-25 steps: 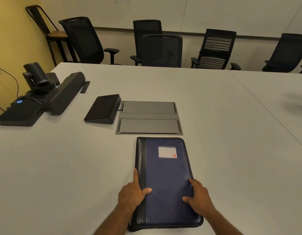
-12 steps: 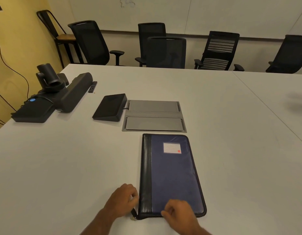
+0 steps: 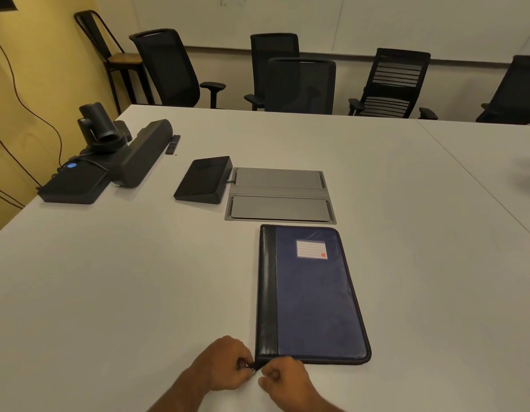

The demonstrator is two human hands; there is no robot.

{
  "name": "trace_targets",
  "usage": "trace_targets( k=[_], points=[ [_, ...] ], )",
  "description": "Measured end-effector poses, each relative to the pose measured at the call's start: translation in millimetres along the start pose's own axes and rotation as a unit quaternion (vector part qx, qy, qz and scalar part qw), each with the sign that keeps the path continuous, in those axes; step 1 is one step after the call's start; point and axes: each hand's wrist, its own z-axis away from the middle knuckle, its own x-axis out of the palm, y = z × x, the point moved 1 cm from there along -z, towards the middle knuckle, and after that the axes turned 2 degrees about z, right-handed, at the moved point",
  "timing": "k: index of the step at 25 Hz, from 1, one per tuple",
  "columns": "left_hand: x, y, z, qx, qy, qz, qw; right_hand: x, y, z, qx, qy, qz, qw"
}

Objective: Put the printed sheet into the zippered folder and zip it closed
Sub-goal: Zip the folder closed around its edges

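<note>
The zippered folder (image 3: 314, 295) lies closed and flat on the white table (image 3: 124, 292), dark blue with a black spine on its left and a small white label near its far end. My left hand (image 3: 225, 364) and my right hand (image 3: 284, 379) meet at its near left corner. The left hand's fingers pinch the small zipper pull (image 3: 253, 367) there. The right hand is curled with its fingertips on the folder's near edge beside the pull. No printed sheet is in sight.
A grey double-lid cable box (image 3: 280, 196) is set into the table just beyond the folder. A black touch console (image 3: 204, 179) sits to its left, with a black camera and speaker bar (image 3: 115, 153) at the far left. Several black chairs line the far edge.
Both hands slid off the folder's cover down to its near left corner, where they now close around the zipper pull. The view has shifted left, so the folder appears further right.
</note>
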Motion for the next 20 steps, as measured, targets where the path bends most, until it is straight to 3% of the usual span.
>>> trace_targets(
  k=[5,11,15,20],
  points=[
    [12,1,3,-0.049,0.011,0.119,0.992,4,-6,1,-0.009,-0.009,0.016,1.0],
    [14,-3,3,-0.061,0.015,0.165,0.984,4,-11,-3,0.012,0.006,0.037,0.999],
    [17,-4,3,-0.056,0.017,0.15,0.987,9,-13,-3,0.024,0.026,0.075,0.997],
    [6,1,3,-0.016,0.019,0.041,0.999,7,-12,2,0.059,0.054,0.107,0.991]
  ],
)
